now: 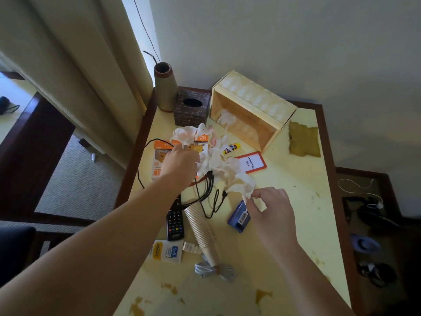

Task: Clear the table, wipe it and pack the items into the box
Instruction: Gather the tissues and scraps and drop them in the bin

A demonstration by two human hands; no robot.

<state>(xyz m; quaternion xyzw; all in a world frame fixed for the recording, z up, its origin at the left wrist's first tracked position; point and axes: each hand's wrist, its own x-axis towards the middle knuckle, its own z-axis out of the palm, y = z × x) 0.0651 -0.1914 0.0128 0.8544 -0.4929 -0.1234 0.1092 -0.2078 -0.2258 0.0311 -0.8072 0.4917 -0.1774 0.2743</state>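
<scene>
Fingers of the left hand (pixel 180 163) are reaching into the crumpled tissues (pixel 218 160) heaped mid-desk, apparently closing round a bunch, though the knuckles are hiding the grip. That hand is lying over the orange charger boxes (pixel 159 160), with black cables (pixel 205 192) trailing beneath. Moving right, the right hand (pixel 268 208) is pinching the tissue heap's near end, likely so both hands can be lifting the whole mass at once. Below are lying a remote (pixel 175 222), stacked paper cups (pixel 202 231) and a blue box (pixel 239 216). Further back right, the wooden box (pixel 248 110) is lying on its side, open mouth facing the hands, ready for packing. A cloth (pixel 304 140) is waiting on the stained desk (pixel 296 224) beside it.
</scene>
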